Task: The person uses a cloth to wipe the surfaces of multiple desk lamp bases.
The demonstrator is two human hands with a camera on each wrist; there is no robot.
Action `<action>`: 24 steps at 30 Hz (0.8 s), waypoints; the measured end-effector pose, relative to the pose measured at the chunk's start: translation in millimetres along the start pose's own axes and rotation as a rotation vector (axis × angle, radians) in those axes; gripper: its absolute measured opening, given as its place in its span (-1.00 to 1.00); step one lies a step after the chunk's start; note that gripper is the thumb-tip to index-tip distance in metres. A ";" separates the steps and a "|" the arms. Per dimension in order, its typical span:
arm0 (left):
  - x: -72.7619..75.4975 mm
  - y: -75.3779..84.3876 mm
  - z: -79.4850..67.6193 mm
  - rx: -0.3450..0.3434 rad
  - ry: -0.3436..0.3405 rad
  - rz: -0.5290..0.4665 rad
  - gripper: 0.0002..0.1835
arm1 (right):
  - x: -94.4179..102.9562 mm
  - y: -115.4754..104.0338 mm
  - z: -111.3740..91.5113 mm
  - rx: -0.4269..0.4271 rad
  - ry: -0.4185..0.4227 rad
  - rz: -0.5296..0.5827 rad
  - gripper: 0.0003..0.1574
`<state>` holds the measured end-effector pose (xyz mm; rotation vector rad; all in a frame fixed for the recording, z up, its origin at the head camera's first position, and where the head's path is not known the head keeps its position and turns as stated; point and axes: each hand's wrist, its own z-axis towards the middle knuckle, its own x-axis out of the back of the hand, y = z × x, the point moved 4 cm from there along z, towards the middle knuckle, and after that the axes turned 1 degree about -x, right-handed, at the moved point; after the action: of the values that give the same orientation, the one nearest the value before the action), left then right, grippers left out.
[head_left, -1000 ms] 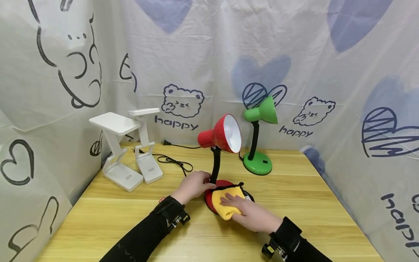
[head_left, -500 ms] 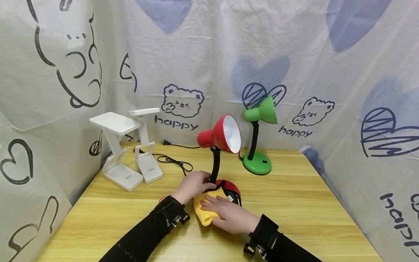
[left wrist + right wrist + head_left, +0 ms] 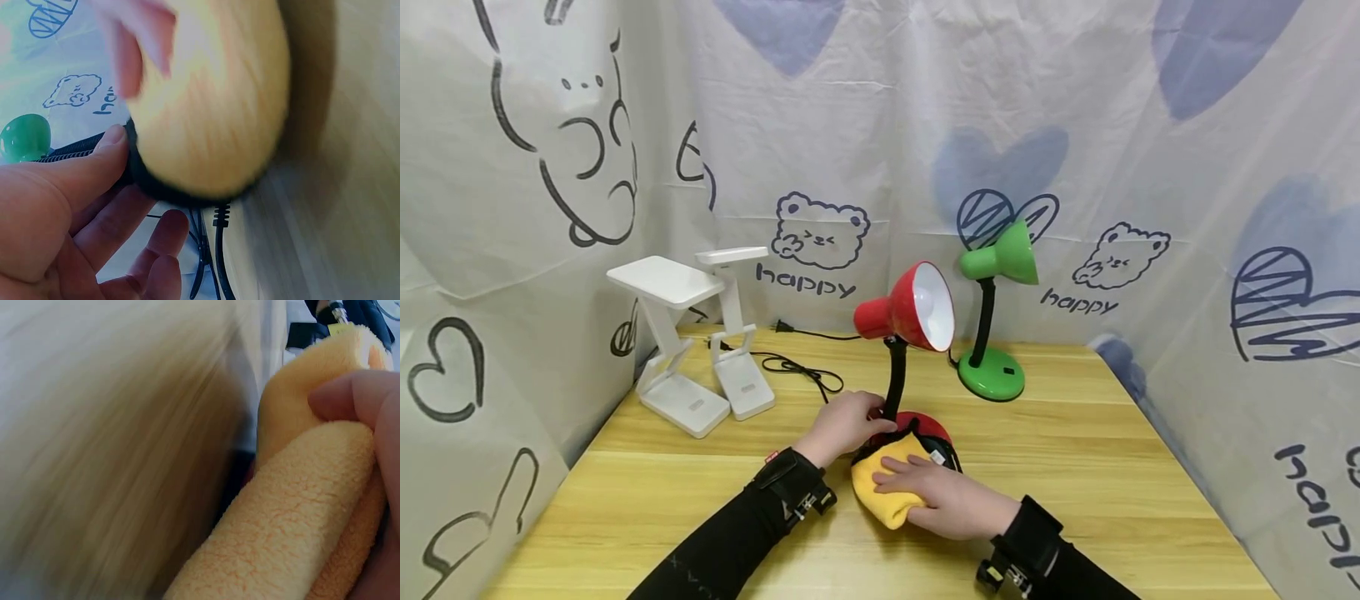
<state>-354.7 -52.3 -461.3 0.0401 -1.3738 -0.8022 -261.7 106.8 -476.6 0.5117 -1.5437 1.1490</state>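
Note:
A red desk lamp with a black flexible neck stands near the middle of the table. My left hand holds the foot of that neck between thumb and fingers; in the left wrist view the thumb lies along it. A yellow plush cloth with black edging and a white tag covers the front of the red base. Spread over the cloth, my right hand presses it with fairly straight fingers. The right wrist view has the thumb lying against the folded cloth.
Behind to the right is a green desk lamp. Two white folding lamps stand at the left. A black cord lies between them and the red lamp. Printed curtains enclose the wooden table.
My right hand and the cloth swept left across the red base, then shifted slightly back right and nearer the front. The left hand and the lamp have stayed in place.

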 end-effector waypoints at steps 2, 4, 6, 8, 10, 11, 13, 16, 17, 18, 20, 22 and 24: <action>0.3 0.8 0.0 -0.002 0.005 0.002 -0.83 | 2.3 1.7 -8.8 -0.010 -0.007 0.029 -0.43; 0.6 1.6 -0.3 -0.003 0.005 0.004 -0.82 | 4.3 3.3 -17.3 -0.015 -0.004 0.048 -0.44; 0.8 1.9 -0.6 0.000 0.003 0.005 -0.82 | 5.7 5.9 -25.4 -0.022 0.001 0.066 -0.42; 1.5 2.5 -0.9 0.002 0.002 0.008 -0.82 | 6.8 9.9 -31.9 -0.035 0.007 0.080 -0.40; 2.0 2.8 -1.0 0.004 0.001 0.013 -0.82 | 8.3 15.4 -37.0 -0.057 0.019 0.089 -0.38; 2.2 3.1 -1.0 0.005 0.000 0.014 -0.82 | 9.6 18.6 -38.9 -0.074 0.028 0.092 -0.38; 2.5 3.1 -1.0 0.009 -0.003 0.012 -0.82 | 12.3 26.4 -41.2 -0.101 0.055 0.092 -0.40; 2.1 2.2 -0.8 0.019 -0.011 0.002 -0.82 | 16.8 39.4 -40.9 -0.135 0.104 0.081 -0.49; 1.8 1.9 -0.6 0.021 -0.012 0.000 -0.82 | 18.5 43.6 -39.7 -0.147 0.115 0.081 -0.50; 1.5 1.7 -0.5 0.023 -0.014 -0.002 -0.81 | 19.9 48.0 -38.2 -0.161 0.127 0.079 -0.50; 1.1 1.4 -0.1 0.022 -0.015 -0.008 -0.81 | 23.4 55.9 -34.0 -0.200 0.147 0.082 -0.48; 0.9 1.4 0.3 0.017 -0.012 -0.010 -0.80 | 26.5 63.8 -27.7 -0.243 0.169 0.082 -0.46; 0.6 1.0 0.8 0.010 -0.008 -0.012 -0.79 | 29.3 71.4 -20.9 -0.296 0.186 0.084 -0.44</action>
<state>-355.0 -51.5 -460.2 0.0527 -1.3861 -0.8064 -318.1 163.4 -479.3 0.1393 -1.5490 0.9785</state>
